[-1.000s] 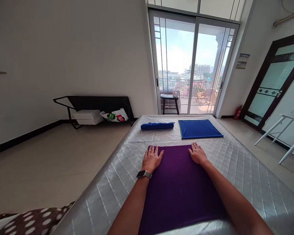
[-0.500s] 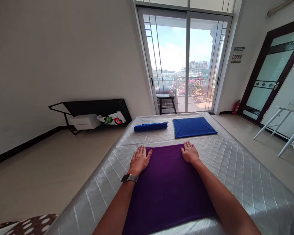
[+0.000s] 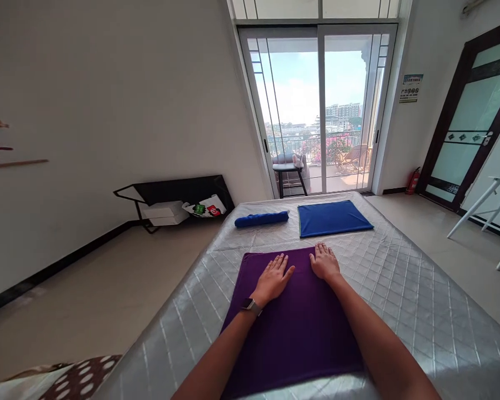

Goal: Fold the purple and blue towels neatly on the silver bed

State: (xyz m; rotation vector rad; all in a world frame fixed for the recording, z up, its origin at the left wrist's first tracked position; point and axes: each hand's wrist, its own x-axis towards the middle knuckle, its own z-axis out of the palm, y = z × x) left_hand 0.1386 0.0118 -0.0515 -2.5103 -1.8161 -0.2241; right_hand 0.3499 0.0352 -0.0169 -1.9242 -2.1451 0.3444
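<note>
The silver quilted bed cover [image 3: 400, 289] carries a purple cloth [image 3: 294, 328] spread flat near its near edge. It looks soft, light and limp, best pinched at its far corners. The left hand [image 3: 273, 280] and right hand [image 3: 325, 262] lie on it, fingers flat and spread, gripping nothing. The wall notice [image 3: 410, 88] by the door (too small) is probably unreadable.

I count three cloths on the mattress [image 3: 420, 300]: one purple cloth [image 3: 291, 328] at lower centre, one flat blue cloth [image 3: 333, 218] above it, and one rolled blue cloth [image 3: 261, 219] to that one's left. Two hands, my left hand [image 3: 274, 278] and right hand [image 3: 325, 262], lie flat at the purple cloth's far end. One watch [image 3: 251, 305] sits on my left wrist.
</note>
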